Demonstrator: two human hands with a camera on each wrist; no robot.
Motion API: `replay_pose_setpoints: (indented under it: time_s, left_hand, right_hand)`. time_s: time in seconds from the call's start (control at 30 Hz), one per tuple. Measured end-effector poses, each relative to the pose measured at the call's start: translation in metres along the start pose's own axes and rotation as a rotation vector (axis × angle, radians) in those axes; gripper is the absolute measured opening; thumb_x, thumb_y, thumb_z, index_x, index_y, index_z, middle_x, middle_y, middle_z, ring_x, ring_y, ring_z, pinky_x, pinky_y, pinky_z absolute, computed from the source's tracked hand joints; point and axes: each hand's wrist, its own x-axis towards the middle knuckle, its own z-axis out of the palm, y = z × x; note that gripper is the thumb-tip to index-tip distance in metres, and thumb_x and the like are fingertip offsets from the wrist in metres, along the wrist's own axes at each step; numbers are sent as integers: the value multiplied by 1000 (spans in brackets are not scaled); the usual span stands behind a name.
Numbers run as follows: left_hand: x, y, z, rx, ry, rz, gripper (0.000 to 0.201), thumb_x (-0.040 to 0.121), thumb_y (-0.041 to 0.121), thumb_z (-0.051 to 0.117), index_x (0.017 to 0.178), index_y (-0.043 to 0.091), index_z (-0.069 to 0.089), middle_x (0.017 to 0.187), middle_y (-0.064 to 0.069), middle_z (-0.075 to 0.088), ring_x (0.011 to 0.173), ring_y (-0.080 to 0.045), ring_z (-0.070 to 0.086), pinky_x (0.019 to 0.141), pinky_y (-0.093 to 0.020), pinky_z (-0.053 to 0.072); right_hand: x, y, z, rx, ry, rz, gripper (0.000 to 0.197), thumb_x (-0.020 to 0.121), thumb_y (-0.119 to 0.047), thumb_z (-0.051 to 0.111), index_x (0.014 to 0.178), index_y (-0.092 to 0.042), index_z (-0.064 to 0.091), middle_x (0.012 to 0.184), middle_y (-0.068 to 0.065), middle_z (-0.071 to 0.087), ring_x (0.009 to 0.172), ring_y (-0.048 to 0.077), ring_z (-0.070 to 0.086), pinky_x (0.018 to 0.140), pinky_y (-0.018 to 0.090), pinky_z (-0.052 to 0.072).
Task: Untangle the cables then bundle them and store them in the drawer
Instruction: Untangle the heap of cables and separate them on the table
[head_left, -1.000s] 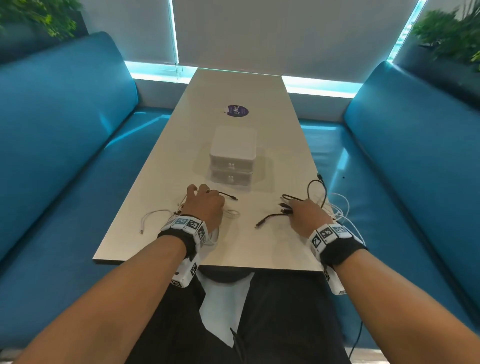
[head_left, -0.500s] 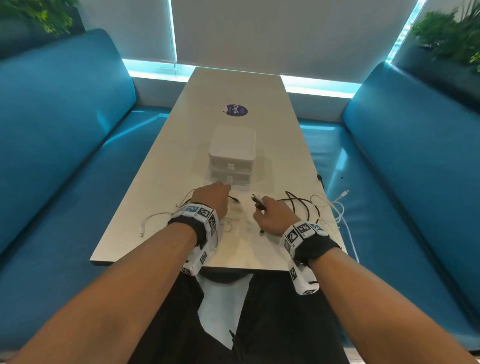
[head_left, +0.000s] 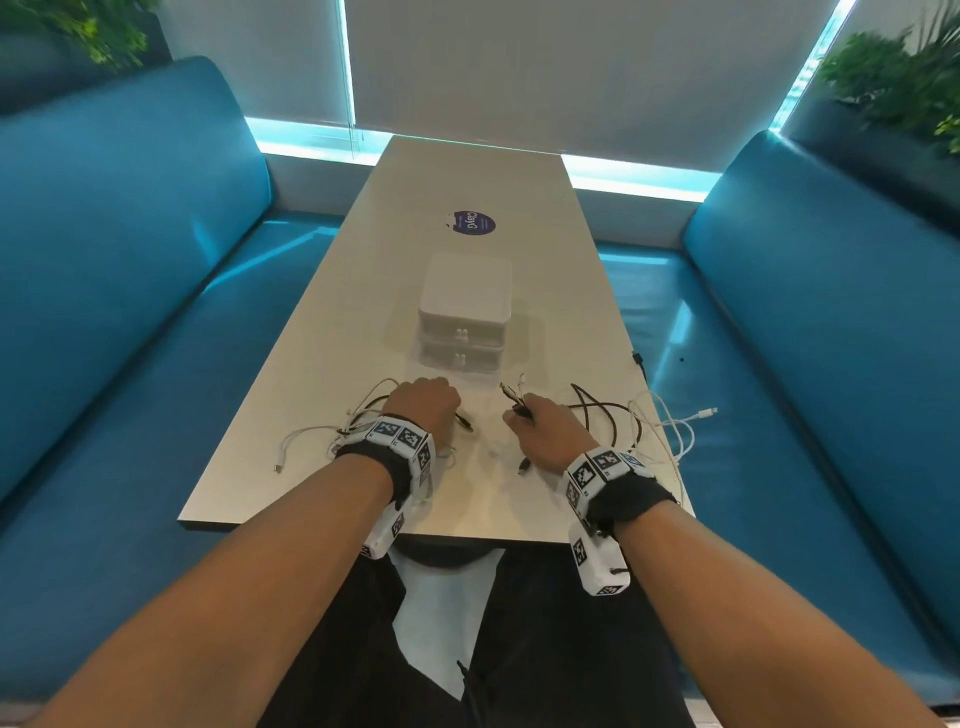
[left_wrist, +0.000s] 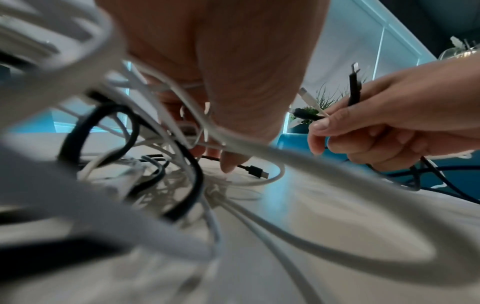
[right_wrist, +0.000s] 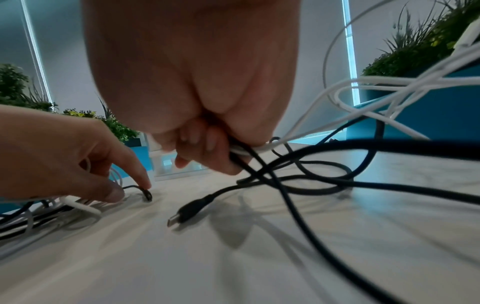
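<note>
At the table's (head_left: 332, 332) near edge, the right hand (head_left: 545, 434) pinches gathered cable ends (head_left: 514, 397); the left hand (head_left: 423, 408) fingers a black plug (left_wrist: 255, 171). Freeing one strand at a time should prevent knots.

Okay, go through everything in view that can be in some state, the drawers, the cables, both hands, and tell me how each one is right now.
Drawer unit: both drawers closed.
Cables: black and white ones lie loose and tangled on the table, not bundled.
Right hand: grips several cable ends, plugs sticking out above the fingers.
Left hand: fingertips down on a black cable end at the table; whether it pinches it is unclear.
</note>
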Motion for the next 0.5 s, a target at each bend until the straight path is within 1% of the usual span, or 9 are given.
replay_pose_setpoints:
  time_s: [0.07, 0.17, 0.23, 0.3, 0.37, 0.4, 0.47, 0.5]
  left_hand:
    - [0, 1, -1, 39, -18, 4, 27, 92, 10, 59, 119, 13, 63, 123, -7, 60, 114, -29, 58, 92, -39, 45]
    - [0, 2, -1, 107, 17, 16, 26, 94, 4, 51, 114, 15, 63, 120, -6, 59, 112, -28, 57, 95, -38, 41]
    - [-1, 2, -1, 137, 49, 14, 26, 94, 5, 52, 113, 19, 63, 117, -4, 59, 111, -27, 56, 98, -40, 37]
    - [-2, 1, 0, 119, 92, 1, 27, 94, 9, 54, 112, 25, 64, 115, 0, 60, 111, -26, 54, 99, -41, 34]
    - [-2, 0, 0, 59, 163, -15, 27, 96, 13, 53, 110, 31, 67, 112, 5, 63, 109, -25, 51, 95, -42, 32]
    - [-2, -1, 0, 31, 203, -13, 26, 97, 14, 53, 108, 33, 67, 109, 7, 64, 108, -24, 50, 93, -42, 31]
    - [-1, 0, -2, -26, 278, 4, 24, 99, 17, 50, 104, 32, 67, 104, 9, 66, 108, -24, 47, 91, -42, 31]
    - [-1, 1, -5, -61, 306, 14, 23, 100, 18, 48, 102, 30, 66, 102, 9, 65, 108, -23, 47, 91, -42, 30]
  right_hand:
    - [-1, -2, -1, 0, -22, 18, 30, 97, -37, 48, 109, -10, 54, 100, 10, 63, 87, 27, 61, 70, 34, 45]
    - [-2, -1, 0, 4, -82, 35, 31, 102, -34, 39, 116, -9, 52, 103, 13, 63, 89, 28, 62, 75, 38, 49]
    - [-2, 1, 1, -36, -86, 28, 32, 105, -31, 36, 117, -7, 53, 107, 14, 63, 93, 29, 62, 80, 40, 49]
    - [-1, 3, 1, -13, -67, 21, 28, 105, -25, 37, 114, -8, 57, 110, 13, 64, 95, 29, 62, 80, 38, 49]
    - [-1, 4, 0, 35, -47, 12, 27, 104, -21, 40, 113, -11, 63, 110, 10, 65, 92, 26, 64, 76, 34, 50]
    - [0, 4, 0, 46, -38, 8, 26, 104, -22, 41, 111, -12, 65, 108, 9, 66, 90, 25, 64, 71, 30, 50]
    - [0, 3, -1, 46, -29, -4, 25, 103, -25, 43, 107, -14, 66, 105, 9, 67, 85, 24, 64, 63, 24, 46]
    - [0, 2, -1, 33, -30, -7, 25, 102, -27, 43, 106, -13, 64, 104, 9, 67, 84, 24, 64, 62, 25, 45]
